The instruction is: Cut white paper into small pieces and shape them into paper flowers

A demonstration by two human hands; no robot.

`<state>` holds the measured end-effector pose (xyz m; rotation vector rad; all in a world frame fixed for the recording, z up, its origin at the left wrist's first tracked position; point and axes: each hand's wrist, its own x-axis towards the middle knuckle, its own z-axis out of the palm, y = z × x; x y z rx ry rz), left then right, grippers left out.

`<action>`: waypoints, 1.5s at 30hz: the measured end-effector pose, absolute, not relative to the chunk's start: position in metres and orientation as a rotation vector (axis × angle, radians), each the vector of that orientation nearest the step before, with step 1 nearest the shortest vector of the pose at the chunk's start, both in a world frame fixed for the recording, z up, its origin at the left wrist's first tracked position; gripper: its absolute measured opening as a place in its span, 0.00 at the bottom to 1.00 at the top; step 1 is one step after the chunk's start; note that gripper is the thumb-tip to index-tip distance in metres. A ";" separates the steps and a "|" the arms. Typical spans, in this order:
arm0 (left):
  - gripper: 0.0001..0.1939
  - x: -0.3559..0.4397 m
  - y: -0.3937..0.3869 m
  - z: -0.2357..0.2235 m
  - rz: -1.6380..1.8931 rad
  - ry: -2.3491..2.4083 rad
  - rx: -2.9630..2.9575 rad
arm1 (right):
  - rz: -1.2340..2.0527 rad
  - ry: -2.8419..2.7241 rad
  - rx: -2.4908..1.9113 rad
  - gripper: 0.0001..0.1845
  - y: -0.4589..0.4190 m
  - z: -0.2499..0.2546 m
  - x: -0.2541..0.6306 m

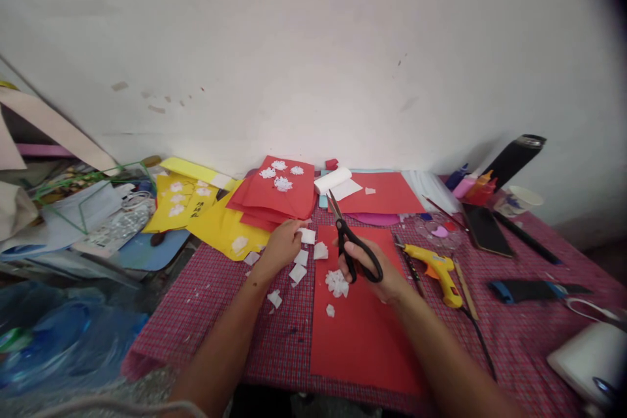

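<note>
Our right hand (pixel 375 269) clamps scissors (pixel 343 230) above red sheet (pixel 367 339), blades pointing toward wall (pixel 313 59). Our left hand (pixel 285 245) curls beside white scraps (pixel 298 273); we cannot tell whether it grips one. White flower (pixel 337 283) on sheet; glue gun (pixel 438 269) right, on desk (pixel 210 313).

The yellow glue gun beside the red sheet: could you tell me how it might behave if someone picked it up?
The glue gun would probably feel stiff, as its body looks like hard plastic. Its black cord would likely trail and tug. Lying flat on its side, it seems unlikely to roll.
</note>
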<state>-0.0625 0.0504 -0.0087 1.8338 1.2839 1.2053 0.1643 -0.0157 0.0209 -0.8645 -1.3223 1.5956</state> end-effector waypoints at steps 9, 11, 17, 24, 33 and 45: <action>0.17 -0.057 0.044 -0.002 1.064 1.308 2.334 | 1.564 -1.290 -0.888 0.20 -0.014 0.022 0.166; 0.20 -0.054 0.042 -0.005 0.960 1.185 2.383 | 1.558 -1.282 -0.888 0.20 -0.013 0.020 0.166; 0.30 -0.045 0.033 -0.013 0.709 1.047 2.508 | 1.565 -1.303 -0.860 0.19 -0.014 0.018 0.166; 0.33 -0.042 0.029 -0.011 0.617 1.043 2.555 | 1.549 -1.315 -0.862 0.18 -0.014 0.021 0.166; 0.24 -0.044 0.039 -0.013 0.854 1.110 2.347 | 1.565 -1.280 -0.857 0.18 -0.014 0.020 0.165; 0.06 -0.046 0.039 -0.003 1.149 1.261 1.708 | 1.647 -1.523 -0.711 0.19 -0.017 0.021 0.168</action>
